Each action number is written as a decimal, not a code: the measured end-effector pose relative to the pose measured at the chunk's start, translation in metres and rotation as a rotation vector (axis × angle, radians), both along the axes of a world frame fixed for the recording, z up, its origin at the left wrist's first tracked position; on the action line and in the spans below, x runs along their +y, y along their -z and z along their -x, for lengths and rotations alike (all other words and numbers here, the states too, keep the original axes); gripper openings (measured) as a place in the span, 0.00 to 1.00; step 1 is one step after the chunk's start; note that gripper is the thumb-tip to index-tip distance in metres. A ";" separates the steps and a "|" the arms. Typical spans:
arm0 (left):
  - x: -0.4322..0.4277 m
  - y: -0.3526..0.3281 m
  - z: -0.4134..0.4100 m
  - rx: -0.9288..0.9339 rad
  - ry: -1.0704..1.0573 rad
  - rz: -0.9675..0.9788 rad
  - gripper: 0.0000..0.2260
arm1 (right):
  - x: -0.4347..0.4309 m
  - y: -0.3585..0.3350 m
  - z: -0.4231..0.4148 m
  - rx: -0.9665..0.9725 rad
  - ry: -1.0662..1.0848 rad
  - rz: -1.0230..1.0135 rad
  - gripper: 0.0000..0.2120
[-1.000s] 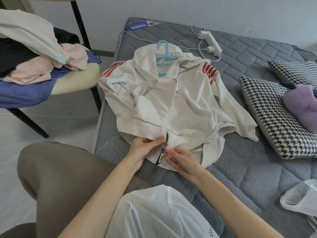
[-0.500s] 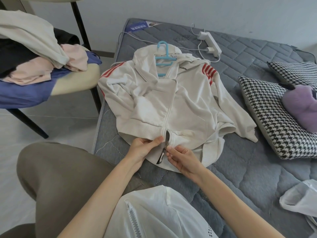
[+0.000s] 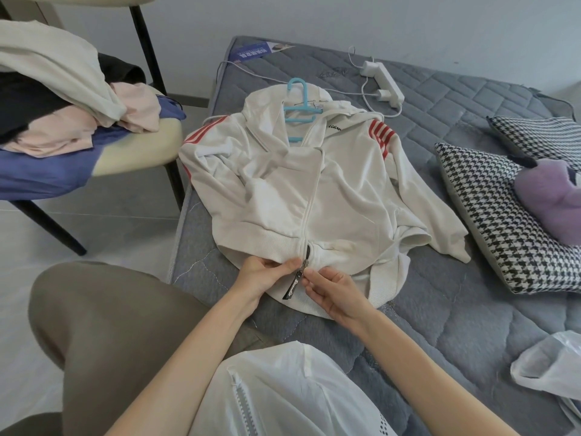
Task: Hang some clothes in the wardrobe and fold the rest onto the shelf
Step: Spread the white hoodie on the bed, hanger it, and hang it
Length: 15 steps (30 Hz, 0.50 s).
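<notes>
A white zip-up hoodie [image 3: 339, 196] with red shoulder stripes lies front-up on the grey mattress [image 3: 471, 309]. A light blue hanger [image 3: 300, 108] sits inside its neck, hook toward the wall. My left hand [image 3: 261, 273] pinches the hem just left of the zipper. My right hand [image 3: 330, 291] pinches the hem on the right side, fingertips at the dark zipper pull [image 3: 294, 286], which hangs over the hem. The zipper is closed above the hem.
A chair [image 3: 138, 146] at the left carries a pile of clothes [image 3: 63, 102] in white, pink, black and blue. Houndstooth pillows [image 3: 490, 221], a purple plush [image 3: 553, 196], a power strip [image 3: 383, 80] and a plastic bag [image 3: 547, 366] lie on the mattress.
Both hands stay at the hem by the zipper. My right fingers have shifted slightly at the pull; the hoodie has not moved.
</notes>
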<state>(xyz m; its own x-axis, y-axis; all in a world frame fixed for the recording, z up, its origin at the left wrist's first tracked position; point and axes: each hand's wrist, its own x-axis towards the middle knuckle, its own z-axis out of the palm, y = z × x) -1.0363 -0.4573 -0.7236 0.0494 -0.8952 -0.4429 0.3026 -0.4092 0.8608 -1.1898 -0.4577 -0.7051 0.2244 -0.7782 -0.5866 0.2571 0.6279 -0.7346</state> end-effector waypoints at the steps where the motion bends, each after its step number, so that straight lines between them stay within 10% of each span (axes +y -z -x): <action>1: 0.000 0.001 -0.001 -0.016 0.004 0.004 0.06 | -0.001 0.000 0.000 0.009 0.000 0.007 0.21; 15: 0.001 0.007 -0.003 -0.222 0.099 0.086 0.06 | -0.004 0.005 0.008 0.081 -0.012 0.026 0.07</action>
